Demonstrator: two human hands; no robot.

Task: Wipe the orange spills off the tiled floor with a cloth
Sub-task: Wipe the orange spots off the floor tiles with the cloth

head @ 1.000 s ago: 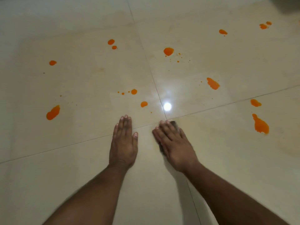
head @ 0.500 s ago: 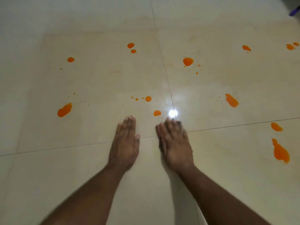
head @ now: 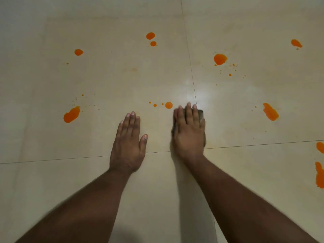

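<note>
My right hand [head: 189, 132] lies flat on a dark cloth [head: 201, 114], pressing it to the cream tiled floor [head: 122, 76]; only the cloth's edges show at my fingertips and along the hand's sides. My left hand [head: 128, 142] rests flat on the tile beside it, fingers together, holding nothing. A small round orange spill [head: 168, 105] sits just left of my right fingertips. Other orange spills lie at the left [head: 71, 114], far centre [head: 150, 35], far right of centre [head: 220, 59] and right [head: 270, 111].
More orange blots mark the floor at the far left [head: 78, 52], far right [head: 296, 43] and right edge [head: 319, 177]. Thin grout lines [head: 190, 67] cross under my hands. A bright glare [head: 194, 97] lies just beyond my right fingertips.
My right hand has slid the cloth forward over the orange spot that lay just ahead of it; that spot no longer shows. My left hand has also shifted forward on the tile.
</note>
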